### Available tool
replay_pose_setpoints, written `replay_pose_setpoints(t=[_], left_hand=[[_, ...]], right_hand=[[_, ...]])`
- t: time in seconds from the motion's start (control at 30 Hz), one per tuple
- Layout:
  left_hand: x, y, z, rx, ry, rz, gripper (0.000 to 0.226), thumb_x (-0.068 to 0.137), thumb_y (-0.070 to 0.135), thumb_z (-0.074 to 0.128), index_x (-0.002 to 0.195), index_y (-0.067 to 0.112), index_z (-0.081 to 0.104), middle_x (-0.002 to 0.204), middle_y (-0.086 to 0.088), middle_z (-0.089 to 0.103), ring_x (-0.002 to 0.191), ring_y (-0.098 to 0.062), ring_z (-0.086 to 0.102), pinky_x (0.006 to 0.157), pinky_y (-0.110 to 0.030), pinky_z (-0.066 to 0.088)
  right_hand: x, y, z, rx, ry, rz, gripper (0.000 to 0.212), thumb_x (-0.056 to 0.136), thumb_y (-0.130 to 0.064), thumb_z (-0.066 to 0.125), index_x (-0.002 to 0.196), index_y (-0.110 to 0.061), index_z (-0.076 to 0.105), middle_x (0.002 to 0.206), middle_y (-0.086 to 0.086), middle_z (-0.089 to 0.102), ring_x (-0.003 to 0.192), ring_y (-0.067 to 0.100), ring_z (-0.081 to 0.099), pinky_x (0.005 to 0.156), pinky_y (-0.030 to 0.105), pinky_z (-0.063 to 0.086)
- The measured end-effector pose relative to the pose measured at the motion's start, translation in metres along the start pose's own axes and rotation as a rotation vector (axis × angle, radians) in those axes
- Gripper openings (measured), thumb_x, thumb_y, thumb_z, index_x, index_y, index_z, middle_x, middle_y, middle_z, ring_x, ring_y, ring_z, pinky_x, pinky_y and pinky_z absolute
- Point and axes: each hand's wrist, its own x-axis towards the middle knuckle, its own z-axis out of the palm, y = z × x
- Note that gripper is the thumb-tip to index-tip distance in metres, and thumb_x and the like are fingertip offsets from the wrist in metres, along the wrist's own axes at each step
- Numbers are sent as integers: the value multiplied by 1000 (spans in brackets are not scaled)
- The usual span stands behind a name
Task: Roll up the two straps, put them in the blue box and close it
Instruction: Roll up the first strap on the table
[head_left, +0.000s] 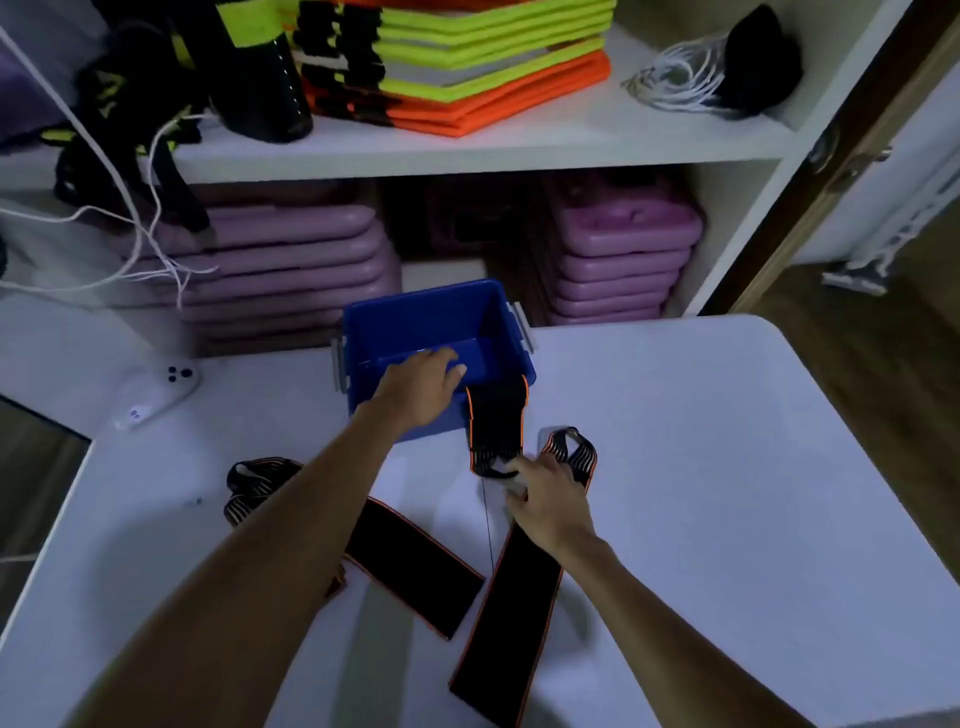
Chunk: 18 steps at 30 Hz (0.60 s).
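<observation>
The open blue box (415, 317) stands at the far edge of the white table (727, 467). My left hand (418, 387) lies over its front rim with the fingers inside; I cannot see whether it grips anything. A black strap with orange edges (496, 415) hangs out over the box's front wall, passes into a striped elastic part, and continues as a long black band (504, 613) toward me. My right hand (550, 501) pinches that striped part. The second strap (415, 571) lies flat to the left, partly hidden under my left forearm, with its striped end (254, 478) further left.
A small white object (548, 434) lies partly hidden under the strap by my right hand. A white device (156, 392) sits at the table's left corner. Behind the box is a shelf with stacked purple cases (291, 260), folded high-visibility vests (467, 67) and white cords (675, 78).
</observation>
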Motion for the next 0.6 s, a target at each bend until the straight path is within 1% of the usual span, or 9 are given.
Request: replay_pose_setpoints(t=[0.07, 0.1, 0.17, 0.23, 0.3, 0.37, 0.47, 0.53, 0.6], left_hand=[[21, 1, 4, -125, -158, -91, 43, 100, 43, 31, 104, 8, 55, 113, -17, 60, 99, -31, 54, 85, -37, 39], [30, 2, 7, -149, -241, -167, 50, 100, 46, 27, 106, 6, 56, 120, -17, 57, 104, -31, 52, 87, -35, 36], [46, 4, 12, -140, -374, -292, 68, 96, 57, 21, 130, 4, 49, 142, -15, 43, 126, -32, 42, 103, -39, 31], [56, 4, 22, -107, -436, -357, 78, 91, 66, 23, 142, 8, 37, 152, -14, 31, 135, -34, 33, 112, -46, 24], [65, 2, 29, -120, -444, -394, 83, 85, 71, 33, 139, 9, 40, 148, -16, 36, 130, -36, 38, 108, -47, 30], [70, 4, 30, -189, -440, -428, 83, 78, 73, 48, 131, 9, 49, 139, -15, 47, 117, -35, 48, 98, -44, 40], [74, 8, 29, -337, -431, -471, 72, 73, 54, 71, 126, 9, 54, 130, -10, 53, 105, -28, 51, 84, -36, 42], [80, 10, 28, -489, -355, -517, 64, 75, 33, 77, 129, 8, 52, 128, -8, 54, 105, -26, 49, 85, -35, 42], [80, 13, 22, -656, -203, -534, 63, 76, 16, 77, 131, 8, 48, 124, -9, 54, 110, -28, 50, 91, -38, 45]], right_hand=[[6, 2, 5, -120, -7, -43, 36, 90, -28, 57, 125, -24, 54, 117, 10, 52, 112, 32, 47, 85, 41, 45], [7, 4, 9, -160, 4, -66, 37, 90, -29, 58, 126, -25, 53, 118, 10, 52, 111, 33, 47, 85, 41, 43], [10, 6, 15, -202, 32, -84, 36, 89, -29, 60, 125, -25, 54, 117, 11, 52, 109, 34, 48, 83, 43, 42], [13, 9, 20, -209, 73, -107, 36, 87, -27, 63, 123, -23, 57, 115, 13, 53, 106, 35, 49, 81, 44, 43], [15, 11, 22, -212, 98, -127, 35, 85, -24, 65, 119, -22, 60, 113, 13, 55, 103, 36, 51, 79, 45, 44], [15, 14, 25, -215, 105, -144, 29, 80, -20, 71, 109, -19, 65, 109, 14, 58, 97, 37, 54, 74, 46, 46], [17, 20, 30, -197, 163, -159, 19, 73, -14, 78, 89, -19, 69, 101, 11, 61, 86, 35, 58, 65, 44, 48], [18, 23, 29, -174, 183, -176, 11, 79, -16, 74, 88, -19, 68, 100, 9, 60, 88, 32, 56, 67, 43, 47], [17, 26, 26, -182, 175, -194, 5, 88, -19, 65, 92, -17, 67, 97, 7, 58, 91, 31, 53, 72, 44, 47]])
